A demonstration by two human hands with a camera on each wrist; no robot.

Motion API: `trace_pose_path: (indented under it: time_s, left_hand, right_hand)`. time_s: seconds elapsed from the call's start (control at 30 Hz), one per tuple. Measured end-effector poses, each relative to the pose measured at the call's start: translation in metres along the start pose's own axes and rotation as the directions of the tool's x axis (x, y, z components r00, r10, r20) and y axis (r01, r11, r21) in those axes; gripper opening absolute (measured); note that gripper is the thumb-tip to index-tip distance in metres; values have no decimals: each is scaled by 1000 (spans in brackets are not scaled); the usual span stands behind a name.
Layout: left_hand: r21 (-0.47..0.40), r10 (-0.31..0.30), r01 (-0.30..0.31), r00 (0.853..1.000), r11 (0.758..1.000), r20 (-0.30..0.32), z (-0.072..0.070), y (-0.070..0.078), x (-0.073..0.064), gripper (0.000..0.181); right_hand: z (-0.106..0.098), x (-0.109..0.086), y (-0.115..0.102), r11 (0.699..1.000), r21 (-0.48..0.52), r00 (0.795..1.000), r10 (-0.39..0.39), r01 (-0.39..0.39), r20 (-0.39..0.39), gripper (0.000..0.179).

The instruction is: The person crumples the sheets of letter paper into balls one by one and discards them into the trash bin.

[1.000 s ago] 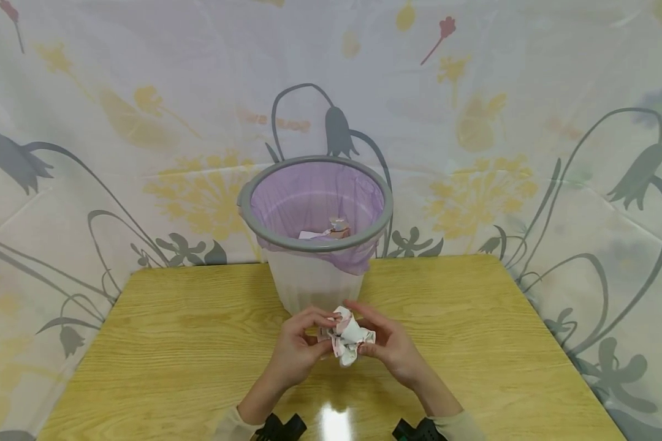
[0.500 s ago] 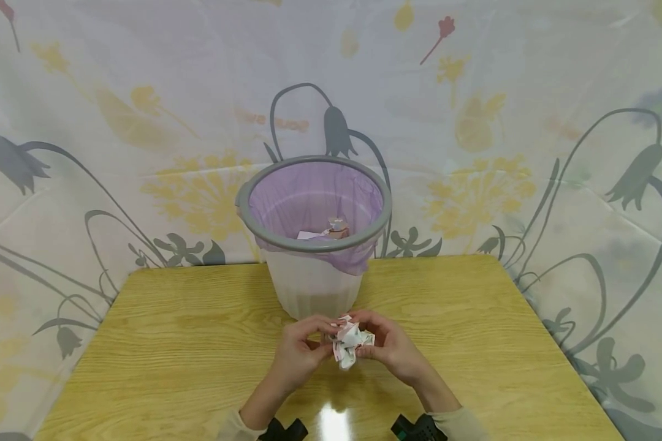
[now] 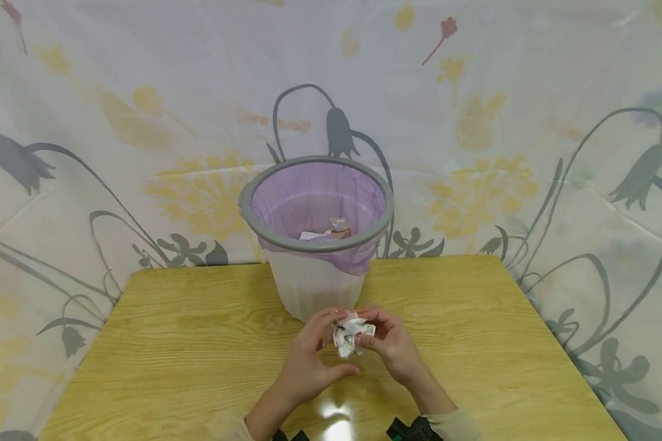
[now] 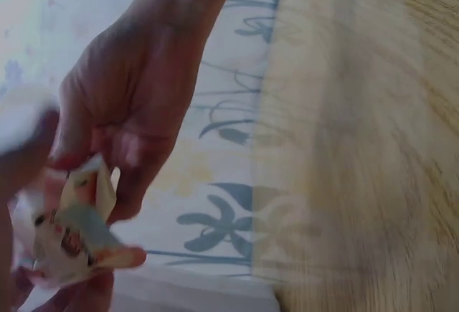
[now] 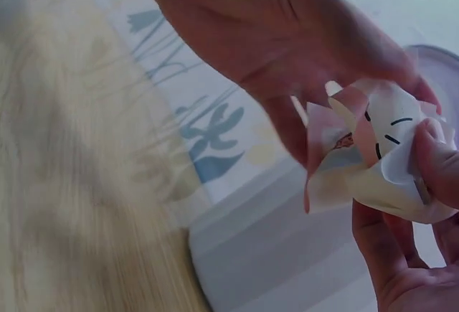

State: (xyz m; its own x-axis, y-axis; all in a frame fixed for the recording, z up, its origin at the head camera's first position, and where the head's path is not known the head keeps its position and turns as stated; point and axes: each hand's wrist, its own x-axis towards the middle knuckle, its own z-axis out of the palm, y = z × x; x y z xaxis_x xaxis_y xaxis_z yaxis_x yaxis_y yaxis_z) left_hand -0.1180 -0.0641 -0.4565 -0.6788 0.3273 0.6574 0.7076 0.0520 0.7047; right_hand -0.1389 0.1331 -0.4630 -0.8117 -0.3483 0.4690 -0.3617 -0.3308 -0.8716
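A crumpled piece of white printed paper (image 3: 350, 334) is between the two hands, low in front of the bin. My right hand (image 3: 395, 349) pinches its right side, thumb on the near face and fingers behind. My left hand (image 3: 304, 361) touches the far left side with bent fingertips, while its thumb (image 3: 342, 371) stands out apart below the paper. In the right wrist view, the paper (image 5: 337, 172) shows dark printed lines, and the right thumb (image 5: 439, 165) presses on it. Blur covers the near thumb in the left wrist view, where folded edges of the paper (image 4: 86, 229) show.
Behind the hands, a pale bin (image 3: 311, 278) with a grey rim and purple liner (image 3: 309, 208) stands on the wooden table (image 3: 187, 331). Some scraps (image 3: 339, 229) lie inside it. A flower-printed cloth (image 3: 198, 122) hangs at the back and sides.
The left thumb has come off the paper and moved toward me. The right thumb has shifted further over the paper, which has turned and looks more compact. The bin stays put.
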Motion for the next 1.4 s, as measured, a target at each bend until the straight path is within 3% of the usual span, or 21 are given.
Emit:
trace_pose_path:
  time_s: [0.1, 0.3, 0.43, 0.57, 0.63, 0.7, 0.8, 0.87, 0.97, 1.07, 1.13, 1.2, 1.3, 1.4]
  left_hand:
    - [86, 48, -43, 997, 995, -60, 5, 0, 2, 71]
    - [88, 89, -76, 984, 993, -151, 8, 0, 7, 43]
    - [120, 142, -119, 968, 986, -208, 10, -4, 12, 26]
    - [87, 165, -149, 958, 985, -236, 12, -11, 16, 22]
    - [69, 141, -128, 959, 989, -245, 10, -13, 17, 22]
    - [42, 94, -87, 965, 995, -246, 7, -14, 18, 21]
    - [-38, -44, 36, 973, 999, -226, 0, -13, 17, 20]
    - [-119, -167, 148, 971, 982, -173, -6, -11, 17, 21]
    - [-234, -344, 324, 938, 917, -50, -14, -9, 17, 29]
    - [-326, -463, 452, 885, 830, 47, -19, -6, 18, 47]
    - [-370, -520, 498, 853, 784, 45, -19, -4, 18, 59]
    - [-406, -573, 524, 820, 749, 1, -17, -2, 19, 63]
    - [-434, -609, 520, 788, 736, -88, -13, 3, 19, 55]
    - [-449, -603, 495, 787, 744, -131, -9, 6, 19, 44]
  right_hand:
    - [6, 1, 2, 1000, 0, 999, -25, 25, -42, 26]
    - [15, 2, 5, 1000, -4, 987, -3, 2, -161, 18]
    - [22, 2, 9, 1000, -14, 965, -2, -1, -261, 14]
    - [26, 3, 12, 999, 2, 932, 48, -51, -359, 9]
    - [27, 3, 12, 996, 7, 921, 83, -87, -381, 7]
    - [26, 3, 10, 994, 0, 925, 105, -113, -364, 7]
    - [19, 3, 3, 993, -42, 965, 97, -110, -242, 16]
    - [11, 2, -3, 994, -57, 989, 87, -94, -121, 20]
    - [-1, 0, -10, 996, -42, 996, 84, -82, 43, 25]
    - [-8, -1, -15, 995, 18, 988, 100, -102, 118, 27]
    - [-9, -2, -15, 993, 56, 987, 95, -103, 128, 29]
    - [-9, -2, -15, 992, 86, 990, 81, -92, 119, 30]
    - [-7, -2, -14, 994, 94, 994, 55, -64, 99, 37]
    - [-5, -2, -13, 996, 75, 995, 50, -57, 90, 54]
